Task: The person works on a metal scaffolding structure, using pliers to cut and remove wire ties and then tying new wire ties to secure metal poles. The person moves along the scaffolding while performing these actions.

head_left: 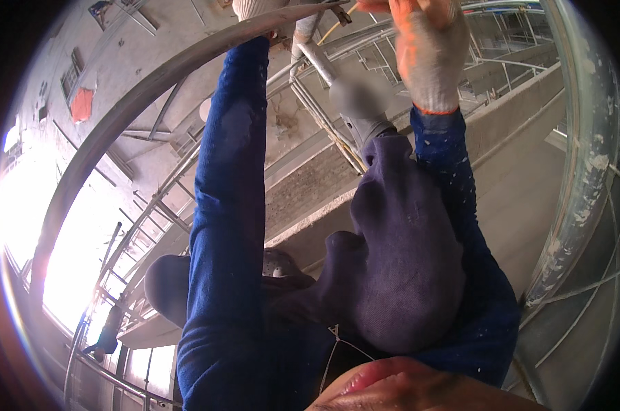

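Observation:
My left hand (258,8), in a white knit glove, reaches to the top edge. A grey scaffold tube (152,92) crosses in front of its wrist; the fingers are out of sight. My right hand (433,58) is raised at the upper right in a white glove with orange coating. Its orange fingers bend toward the left, cut off by the top edge, so what they hold, if anything, is hidden. Between the hands, a small dark metal fitting (342,15) sits by the tube's end, near a thin yellowish rod (332,31).
A thick, paint-spattered pole (578,147) rises on the right. Below me, my bent leg (409,240) in purple-grey trousers ends in a grey boot (358,120). Thinner scaffold tubes (166,212) and a concrete ledge (310,226) lie beyond. Far down is a floor with a red patch (82,104).

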{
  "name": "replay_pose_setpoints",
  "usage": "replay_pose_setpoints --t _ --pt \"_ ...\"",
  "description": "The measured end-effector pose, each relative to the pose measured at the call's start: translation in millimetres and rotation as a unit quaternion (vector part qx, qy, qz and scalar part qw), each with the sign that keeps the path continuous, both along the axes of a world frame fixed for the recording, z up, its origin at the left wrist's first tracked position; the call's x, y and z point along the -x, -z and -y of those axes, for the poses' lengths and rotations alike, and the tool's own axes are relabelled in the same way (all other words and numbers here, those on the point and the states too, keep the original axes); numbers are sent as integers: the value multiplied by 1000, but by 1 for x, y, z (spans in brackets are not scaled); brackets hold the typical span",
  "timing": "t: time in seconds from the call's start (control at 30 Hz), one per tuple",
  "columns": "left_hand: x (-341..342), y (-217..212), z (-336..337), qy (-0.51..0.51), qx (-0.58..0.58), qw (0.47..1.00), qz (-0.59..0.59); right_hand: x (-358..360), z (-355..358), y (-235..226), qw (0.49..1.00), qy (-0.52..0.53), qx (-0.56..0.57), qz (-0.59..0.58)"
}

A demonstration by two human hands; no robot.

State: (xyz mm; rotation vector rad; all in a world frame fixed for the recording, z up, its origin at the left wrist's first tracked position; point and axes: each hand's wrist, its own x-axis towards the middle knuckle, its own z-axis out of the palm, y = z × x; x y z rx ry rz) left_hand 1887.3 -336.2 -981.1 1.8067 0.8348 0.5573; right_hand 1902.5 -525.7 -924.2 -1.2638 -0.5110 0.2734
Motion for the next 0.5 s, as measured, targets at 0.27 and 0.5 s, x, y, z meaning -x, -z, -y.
replay_pose_setpoints --t 0.27,0.5 --pt "65 90 18 46 -251 967 -20 16 5 25 881 65 300 361" --pt "74 48 97 72 378 879 280 12 1 36 910 55 296 287"
